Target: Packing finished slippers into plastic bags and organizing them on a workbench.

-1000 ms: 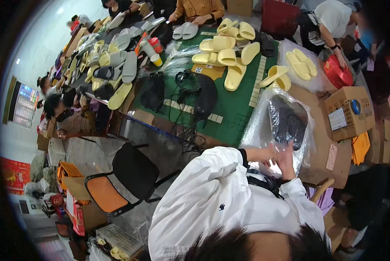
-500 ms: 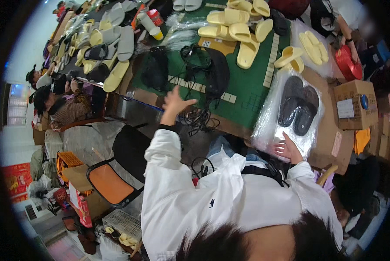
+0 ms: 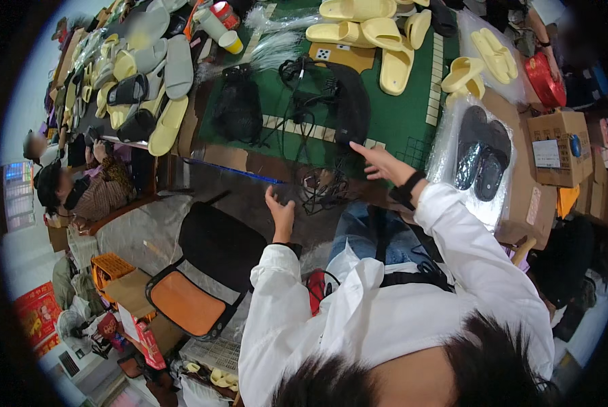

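Observation:
My right hand (image 3: pixel 384 165) reaches over the near edge of the green mat (image 3: pixel 216 146), fingers apart and nothing in it. Its fingertips are at the near end of a curved black padded thing (image 3: pixel 351 108), whose kind I cannot make out; whether they touch is unclear. My left hand (image 3: pixel 281 216) hovers off the table's front edge, open, below a tangle of black cables (image 3: pixel 321 193) that hangs over that edge. A black mesh-like bundle (image 3: pixel 237 112) lies left of the cables. To the right, a dark pair of slippers (image 3: pixel 479 156) rests on clear plastic wrapping (image 3: pixel 446 159).
Yellow slippers (image 3: pixel 395 68) are piled at the back, and grey slippers (image 3: pixel 178 68) at the left. A paper cup (image 3: pixel 231 42) stands between them. A cardboard box (image 3: pixel 560 146) is at the right. An orange-seated chair (image 3: pixel 189 298) stands at my left. Other people sit at the far left.
My right hand has moved left from the wrapped slippers to the curved black thing. My left hand has drawn back from the mat toward me. The view has shifted slightly.

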A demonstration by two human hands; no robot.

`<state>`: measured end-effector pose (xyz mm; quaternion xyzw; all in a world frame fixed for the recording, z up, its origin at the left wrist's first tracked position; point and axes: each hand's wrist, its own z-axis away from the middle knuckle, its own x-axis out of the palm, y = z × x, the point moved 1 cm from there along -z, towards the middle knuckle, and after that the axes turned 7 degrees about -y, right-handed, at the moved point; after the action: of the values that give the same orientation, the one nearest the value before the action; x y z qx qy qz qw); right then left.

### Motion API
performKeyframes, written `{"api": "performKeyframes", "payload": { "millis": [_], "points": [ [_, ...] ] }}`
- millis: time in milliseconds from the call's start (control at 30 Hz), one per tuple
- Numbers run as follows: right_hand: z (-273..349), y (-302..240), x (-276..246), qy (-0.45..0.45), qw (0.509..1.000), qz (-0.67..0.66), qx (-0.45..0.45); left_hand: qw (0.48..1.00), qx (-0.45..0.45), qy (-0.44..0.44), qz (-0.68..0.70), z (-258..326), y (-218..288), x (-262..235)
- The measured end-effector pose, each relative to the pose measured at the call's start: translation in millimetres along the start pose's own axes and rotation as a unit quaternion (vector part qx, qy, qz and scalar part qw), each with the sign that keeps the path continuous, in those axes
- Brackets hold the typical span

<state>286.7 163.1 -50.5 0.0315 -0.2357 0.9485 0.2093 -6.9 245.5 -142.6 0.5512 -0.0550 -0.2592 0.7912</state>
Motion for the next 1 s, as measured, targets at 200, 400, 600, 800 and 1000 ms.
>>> {"api": "performKeyframes", "payload": {
  "millis": [200, 400, 600, 800, 1000],
  "points": [
    [-38, -24, 52, 0.265, 0.950, 0.086, -0.139, 0.821, -0.070, -0.210, -0.526, 2, -108, 3],
    [-56, -27, 30, 0.127, 0.984, -0.064, -0.104, 0.919, 0.094, -0.251, -0.287, 11, -87, 45],
    [-50, -27, 13, 0.052, 0.975, -0.188, -0.103, 0.934, -0.083, -0.297, -0.181, 34, 14, 7],
    [-56, -36, 24, 0.017, 0.960, -0.259, -0.107, 0.897, 0.123, -0.250, -0.344, 28, 139, -43],
    [-70, -45, 35, -0.007, 0.936, -0.341, -0.091, 0.662, 0.226, -0.229, -0.677, 2, 247, -58]
  ]
}}
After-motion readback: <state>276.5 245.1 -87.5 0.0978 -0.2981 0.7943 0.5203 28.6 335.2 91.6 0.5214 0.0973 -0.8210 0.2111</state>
